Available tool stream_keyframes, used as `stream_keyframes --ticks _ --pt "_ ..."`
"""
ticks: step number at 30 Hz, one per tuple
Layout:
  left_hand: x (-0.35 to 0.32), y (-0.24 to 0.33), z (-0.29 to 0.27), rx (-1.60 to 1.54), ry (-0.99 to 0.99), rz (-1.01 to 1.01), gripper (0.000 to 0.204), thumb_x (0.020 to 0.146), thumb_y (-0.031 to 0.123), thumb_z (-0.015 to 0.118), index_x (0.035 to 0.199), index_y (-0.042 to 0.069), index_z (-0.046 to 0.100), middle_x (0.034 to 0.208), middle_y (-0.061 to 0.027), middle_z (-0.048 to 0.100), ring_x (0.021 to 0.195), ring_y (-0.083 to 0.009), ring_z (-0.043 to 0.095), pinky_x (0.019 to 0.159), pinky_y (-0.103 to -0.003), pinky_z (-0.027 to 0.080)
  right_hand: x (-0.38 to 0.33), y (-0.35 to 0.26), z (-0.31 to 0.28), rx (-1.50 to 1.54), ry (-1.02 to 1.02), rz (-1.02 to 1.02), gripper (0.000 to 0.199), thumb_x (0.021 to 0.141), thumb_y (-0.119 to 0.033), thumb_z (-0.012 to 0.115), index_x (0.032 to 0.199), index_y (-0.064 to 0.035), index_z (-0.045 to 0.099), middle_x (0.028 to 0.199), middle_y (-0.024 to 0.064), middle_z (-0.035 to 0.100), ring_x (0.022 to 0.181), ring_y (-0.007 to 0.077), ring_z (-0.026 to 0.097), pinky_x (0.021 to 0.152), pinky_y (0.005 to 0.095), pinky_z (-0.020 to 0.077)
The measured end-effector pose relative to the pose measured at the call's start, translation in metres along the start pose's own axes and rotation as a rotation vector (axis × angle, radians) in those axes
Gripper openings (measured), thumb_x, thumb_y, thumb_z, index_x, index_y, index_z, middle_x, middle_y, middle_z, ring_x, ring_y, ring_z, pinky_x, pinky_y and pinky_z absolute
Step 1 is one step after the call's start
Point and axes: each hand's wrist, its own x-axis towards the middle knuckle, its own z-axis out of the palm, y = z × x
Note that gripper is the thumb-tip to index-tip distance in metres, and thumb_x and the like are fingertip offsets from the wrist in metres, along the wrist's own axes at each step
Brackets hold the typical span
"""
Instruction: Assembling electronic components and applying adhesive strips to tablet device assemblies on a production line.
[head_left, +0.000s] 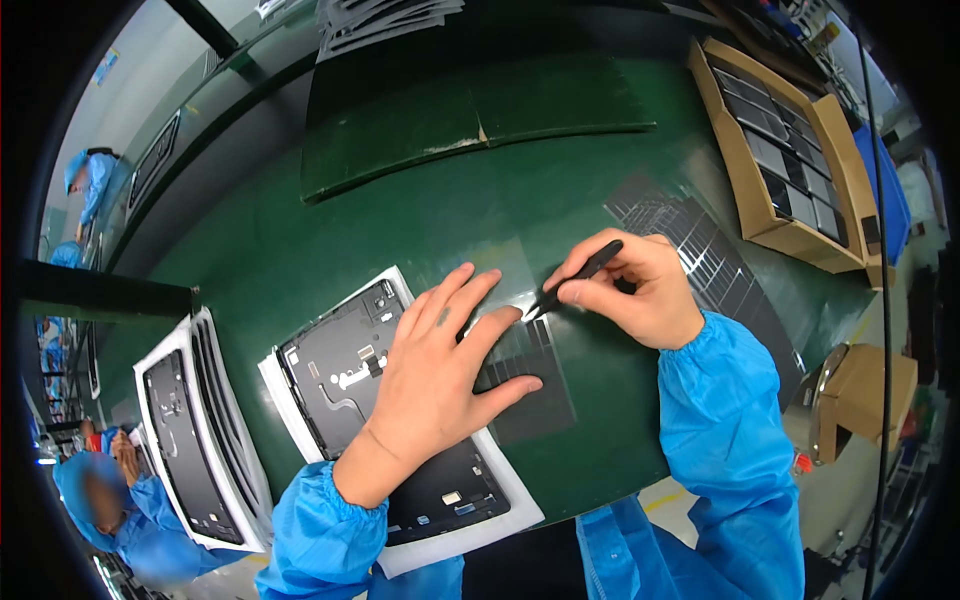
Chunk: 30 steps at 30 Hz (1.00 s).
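Green factory bench (400,230), near its front edge: left hand (440,370) spread flat across a dark device back panel (340,370) in a white tray (510,505), right hand (640,285) pinching black tweezers (575,280), tip at a dark adhesive strip sheet (525,375) beside the panel; apparently mid-pick of one strip, needing a fine lift next.

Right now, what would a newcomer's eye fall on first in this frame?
The two bare hands at centre: the left hand pressed flat across an open dark device panel in a white tray, the right hand pinching black tweezers onto a dark sheet of small strips. A cardboard box of dark panels sits upper right on the green table.
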Motion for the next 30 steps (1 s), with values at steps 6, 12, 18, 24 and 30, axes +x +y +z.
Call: stream_keyframes --ticks 6,12,18,24,30 --pt "-0.002 0.000 0.002 -0.040 0.037 -0.007 0.053 0.071 0.038 0.084 0.113 0.011 0.067 0.138 -0.0125 0.053 0.134 -0.0376 0.045 0.107 -0.050 0.039 -0.001 0.002 -0.006 0.033 -0.074 0.046 0.010 0.084 -0.002 0.075 0.092 -0.0006 0.069 0.069 0.0009 0.066 0.053 0.0004 0.047 0.049 0.0196 0.0342" --pt "-0.002 -0.002 0.003 -0.056 0.031 -0.007 0.050 0.072 0.037 0.083 0.112 0.013 0.068 0.139 -0.0126 0.052 0.134 -0.0381 0.044 0.107 -0.051 0.038 -0.001 0.002 -0.008 0.105 -0.073 0.075 0.010 0.087 0.000 0.072 0.095 0.0004 0.067 0.087 0.0070 0.074 0.063 0.0014 0.057 0.056 0.0176 0.0431" --pt "-0.004 -0.003 0.003 -0.070 0.028 -0.007 0.049 0.073 0.038 0.083 0.112 0.014 0.068 0.140 -0.0125 0.051 0.135 -0.0381 0.043 0.108 -0.053 0.036 -0.002 0.001 -0.007 0.139 -0.076 0.111 0.011 0.088 0.000 0.071 0.098 0.0005 0.066 0.089 0.0079 0.074 0.069 0.0030 0.061 0.060 0.0177 0.0466" --pt "-0.005 -0.003 0.003 -0.077 0.037 0.001 0.048 0.073 0.039 0.082 0.112 0.015 0.068 0.140 -0.0126 0.051 0.135 -0.0381 0.043 0.108 -0.053 0.036 -0.002 -0.001 -0.013 0.099 -0.145 0.154 0.014 0.088 0.006 0.066 0.099 -0.0003 0.059 0.095 0.0163 0.072 0.086 0.0133 0.068 0.070 0.0223 0.0534" --pt "-0.004 -0.004 0.005 -0.080 0.041 0.011 0.048 0.074 0.039 0.082 0.112 0.015 0.068 0.140 -0.0133 0.051 0.135 -0.0379 0.043 0.107 -0.052 0.036 -0.003 0.002 -0.012 0.132 -0.126 0.148 0.013 0.088 0.003 0.068 0.099 -0.0003 0.062 0.092 0.0136 0.073 0.081 0.0106 0.067 0.068 0.0211 0.0522"
